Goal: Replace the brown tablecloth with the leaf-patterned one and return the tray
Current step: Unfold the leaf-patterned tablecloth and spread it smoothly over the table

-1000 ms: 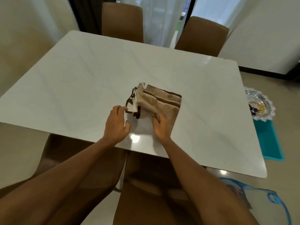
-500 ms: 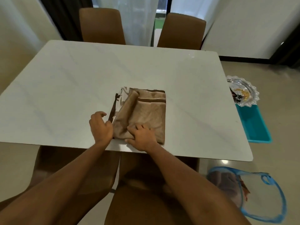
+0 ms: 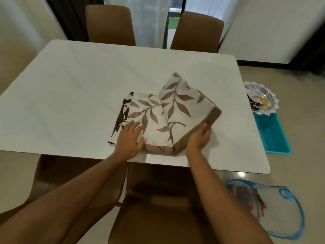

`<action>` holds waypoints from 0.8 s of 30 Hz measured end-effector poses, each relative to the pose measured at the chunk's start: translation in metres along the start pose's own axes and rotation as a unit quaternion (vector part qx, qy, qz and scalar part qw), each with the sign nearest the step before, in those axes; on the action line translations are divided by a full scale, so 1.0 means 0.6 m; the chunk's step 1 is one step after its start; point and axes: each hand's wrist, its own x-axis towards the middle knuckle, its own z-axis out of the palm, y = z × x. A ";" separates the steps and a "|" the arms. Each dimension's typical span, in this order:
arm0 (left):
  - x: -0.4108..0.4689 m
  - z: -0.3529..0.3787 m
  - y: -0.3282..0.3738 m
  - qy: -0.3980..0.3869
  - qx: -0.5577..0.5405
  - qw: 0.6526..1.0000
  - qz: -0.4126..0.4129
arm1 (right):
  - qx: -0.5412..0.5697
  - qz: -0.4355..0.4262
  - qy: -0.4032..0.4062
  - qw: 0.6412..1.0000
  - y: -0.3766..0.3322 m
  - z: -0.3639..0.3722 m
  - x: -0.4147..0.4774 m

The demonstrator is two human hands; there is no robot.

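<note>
The leaf-patterned tablecloth [image 3: 158, 113], cream with brown leaves and a brown border, lies partly unfolded near the front edge of the white table [image 3: 79, 85]. My left hand [image 3: 129, 138] rests flat on its left part with straight fingers. My right hand [image 3: 199, 138] grips the brown border of a lifted flap on the right side. The glass tray [image 3: 262, 97] with small items in it sits on a teal bin [image 3: 271, 134] off the table's right side. A brown cloth shows inside the mesh bag [image 3: 246, 196] on the floor.
Two brown chairs [image 3: 110, 23] stand at the far side of the table, and another brown chair [image 3: 158, 208] is right below me. The mesh bag with a blue rim lies on the floor at the right. Curtains hang behind the far chairs.
The folded cloth has been opened one fold, so the leaf pattern now shows. My right hand moved right and lifted a flap by its border; my left hand flattened onto the cloth.
</note>
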 end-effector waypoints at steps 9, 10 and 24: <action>0.105 0.052 -0.003 -0.206 0.093 0.974 -0.013 | -0.304 -0.125 0.016 0.944 0.069 -0.116 -0.042; 0.108 0.055 -0.008 -0.218 0.103 0.970 -0.021 | -0.366 -0.114 -0.032 0.923 0.070 -0.099 -0.043; 0.005 0.033 0.012 -0.175 0.147 0.959 -0.168 | -0.614 -0.178 -0.431 0.637 0.042 0.146 0.035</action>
